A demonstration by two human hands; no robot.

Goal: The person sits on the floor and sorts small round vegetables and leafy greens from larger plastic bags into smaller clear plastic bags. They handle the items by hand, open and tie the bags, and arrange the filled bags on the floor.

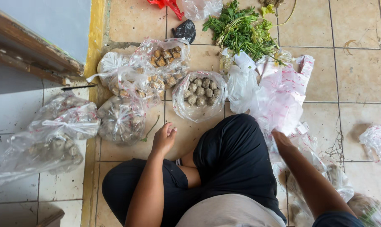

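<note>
I sit cross-legged on a tiled floor. My left hand (pixel 164 138) hovers over the tiles with loosely curled fingers and holds nothing; it is just below an open clear bag of grey-brown balls (pixel 200 93). My right hand (pixel 281 136) reaches into a white plastic bag with a red pattern (pixel 283 94), its fingers hidden by the plastic. Tied clear bags of brownish lumps (pixel 121 120) lie to the left of my left hand, and a further bag of tan pieces (pixel 167 56) sits beyond them.
A bunch of green leafy herbs (pixel 241 29) lies at the top. A small black bag (pixel 185 30) and a red bag (pixel 167 5) are near it. A large clear bag (pixel 52 134) rests at left past a yellow floor strip. More plastic bags (pixel 377 141) lie at right.
</note>
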